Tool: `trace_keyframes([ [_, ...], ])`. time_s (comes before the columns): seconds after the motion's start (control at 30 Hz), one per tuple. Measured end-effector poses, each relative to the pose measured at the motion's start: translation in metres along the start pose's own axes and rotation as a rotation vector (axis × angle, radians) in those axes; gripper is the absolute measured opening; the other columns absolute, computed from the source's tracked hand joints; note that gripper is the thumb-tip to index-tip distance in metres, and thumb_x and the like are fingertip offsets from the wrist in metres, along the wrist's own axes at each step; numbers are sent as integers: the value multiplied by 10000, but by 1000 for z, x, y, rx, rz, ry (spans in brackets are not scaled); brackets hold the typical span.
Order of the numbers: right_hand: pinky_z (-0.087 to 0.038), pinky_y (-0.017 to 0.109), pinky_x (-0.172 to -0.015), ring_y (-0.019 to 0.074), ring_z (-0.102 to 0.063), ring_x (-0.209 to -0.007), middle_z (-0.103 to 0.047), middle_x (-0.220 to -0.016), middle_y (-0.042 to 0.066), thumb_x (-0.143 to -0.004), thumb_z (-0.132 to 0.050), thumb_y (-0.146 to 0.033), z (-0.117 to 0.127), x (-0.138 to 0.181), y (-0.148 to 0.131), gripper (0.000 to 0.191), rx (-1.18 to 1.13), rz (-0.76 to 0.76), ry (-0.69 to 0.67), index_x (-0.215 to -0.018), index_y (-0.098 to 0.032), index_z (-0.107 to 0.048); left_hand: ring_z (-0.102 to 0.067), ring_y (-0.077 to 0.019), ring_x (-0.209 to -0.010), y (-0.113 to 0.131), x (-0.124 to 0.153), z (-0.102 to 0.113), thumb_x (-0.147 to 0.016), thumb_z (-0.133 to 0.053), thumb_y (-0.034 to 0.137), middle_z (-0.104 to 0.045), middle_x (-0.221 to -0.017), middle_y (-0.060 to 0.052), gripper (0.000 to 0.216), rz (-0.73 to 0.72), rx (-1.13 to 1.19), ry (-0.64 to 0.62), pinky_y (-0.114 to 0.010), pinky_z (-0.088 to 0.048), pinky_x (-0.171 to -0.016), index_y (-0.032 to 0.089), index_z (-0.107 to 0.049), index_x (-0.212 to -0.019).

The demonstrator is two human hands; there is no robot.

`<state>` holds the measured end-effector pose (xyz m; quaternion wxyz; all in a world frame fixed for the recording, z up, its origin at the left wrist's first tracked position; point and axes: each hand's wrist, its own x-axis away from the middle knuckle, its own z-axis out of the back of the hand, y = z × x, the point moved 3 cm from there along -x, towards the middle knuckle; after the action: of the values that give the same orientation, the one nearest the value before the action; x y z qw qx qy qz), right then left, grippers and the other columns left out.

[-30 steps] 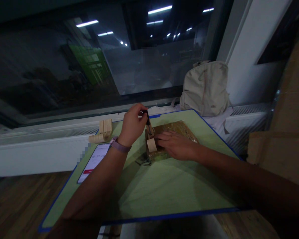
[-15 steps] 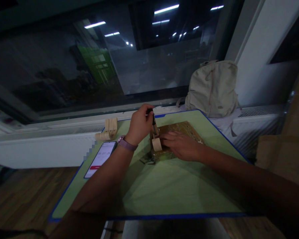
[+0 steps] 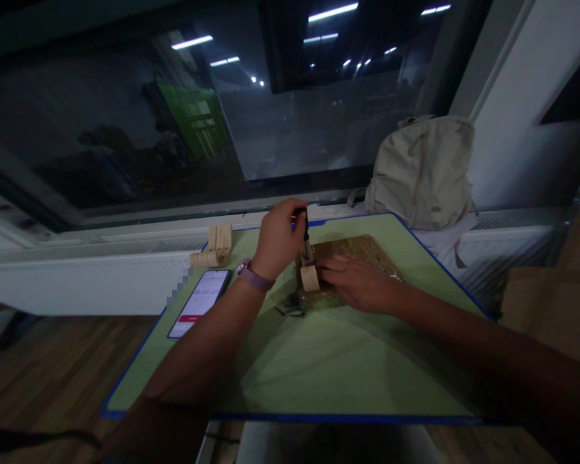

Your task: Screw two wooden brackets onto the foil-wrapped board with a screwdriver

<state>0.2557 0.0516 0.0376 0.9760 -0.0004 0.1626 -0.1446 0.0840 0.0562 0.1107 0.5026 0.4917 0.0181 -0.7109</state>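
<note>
The left hand (image 3: pixel 281 237) held a screwdriver (image 3: pixel 306 228) to a wooden piece (image 3: pixel 310 279), work apparently unfinished. Loose dark parts (image 3: pixel 290 308) lay near its wrist; whether the right hand (image 3: pixel 360 281) gripped was unclear

Widest room I have: the near part of the desk (image 3: pixel 328 367), open between left forearm (image 3: pixel 217 348) and right forearm (image 3: pixel 454 328), up to small dark bits (image 3: pixel 290 308) beside the taped slab (image 3: pixel 379 254). Access above the slab's left end blocked: left hand (image 3: pixel 283 235) with upright screwdriver (image 3: pixel 306 225), wooden piece (image 3: pixel 310 279), right hand (image 3: pixel 362 283) lying across. Left side tight: phone (image 3: pixel 203 296), wooden blocks (image 3: pixel 220 240) beyond. Bare strip right of slab passable; backpack (image 3: pixel 423 171) stands past the far edge, window (image 3: pixel 290 135) behind.
</note>
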Motion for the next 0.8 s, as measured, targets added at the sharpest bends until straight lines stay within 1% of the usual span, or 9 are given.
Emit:
trace_keyframes([
  [0.1, -460, 474, -961, 281, -573, -1106, -623, -1287, 145, -868, -484, -55, 0, -1, 0, 388, 8, 2, -18, -1218, -156, -617, -638, -146, -795, 3, 0, -1, -876, -576, 134, -676, -951, -45, 90, 6, -3, -13, -275, -539, -730, 179, -633, -929],
  [0.17, -457, 475, -973, 275, -577, -1112, -627, -1282, 137, -869, -485, -59, 1, -1, -1, 390, 3, -2, -15, -1219, -170, -618, -612, -138, -774, 4, 0, 1, -856, -635, 164, -645, -939, -38, 43, -10, -16, 7, -258, -529, -690, 183, -632, -894],
  [0.27, -463, 470, -964, 268, -585, -1102, -628, -1284, 132, -863, -479, -48, 2, -1, -1, 407, -18, -3, 1, -1219, -184, -620, -590, -145, -785, 5, 0, 3, -848, -639, 150, -616, -892, -29, 54, -28, -52, 21, -263, -521, -699, 191, -643, -883],
  [0.4, -467, 485, -956, 280, -582, -1106, -620, -1296, 151, -860, -476, -44, 2, 0, -1, 405, -27, 7, 14, -1216, -169, -623, -609, -160, -823, 4, -1, 3, -856, -545, 82, -651, -906, -32, 137, -19, -45, -1, -285, -518, -744, 194, -617, -889],
  [0.47, -467, 484, -959, 281, -578, -1112, -617, -1299, 150, -856, -483, -41, 1, 0, -1, 406, -18, 5, 12, -1217, -166, -621, -615, -159, -821, 4, -1, 3, -856, -525, 74, -657, -904, -30, 143, -13, -23, -5, -284, -517, -746, 197, -596, -879],
  [0.57, -471, 476, -956, 277, -579, -1104, -626, -1282, 146, -857, -497, -42, 0, 0, 0, 397, -10, 1, -2, -1214, -164, -621, -600, -145, -769, 5, -1, 2, -855, -605, 144, -631, -891, -21, 57, -24, -3, -5, -276, -516, -718, 196, -579, -855],
  [0.67, -472, 468, -957, 265, -581, -1093, -624, -1290, 140, -876, -480, -49, 2, -1, -1, 385, -19, 7, 4, -1213, -171, -621, -584, -140, -755, 4, -1, 3, -829, -651, 147, -607, -896, -21, 82, -33, -27, 17, -273, -514, -703, 192, -583, -840],
  [0.8, -466, 482, -969, 277, -570, -1115, -618, -1306, 154, -870, -475, -50, 3, -1, -2, 389, -14, 27, -6, -1219, -148, -617, -615, -155, -812, 1, -1, 2, -847, -559, 80, -640, -892, -21, 137, -18, -8, -2, -275, -518, -720, 200, -591, -907],
])
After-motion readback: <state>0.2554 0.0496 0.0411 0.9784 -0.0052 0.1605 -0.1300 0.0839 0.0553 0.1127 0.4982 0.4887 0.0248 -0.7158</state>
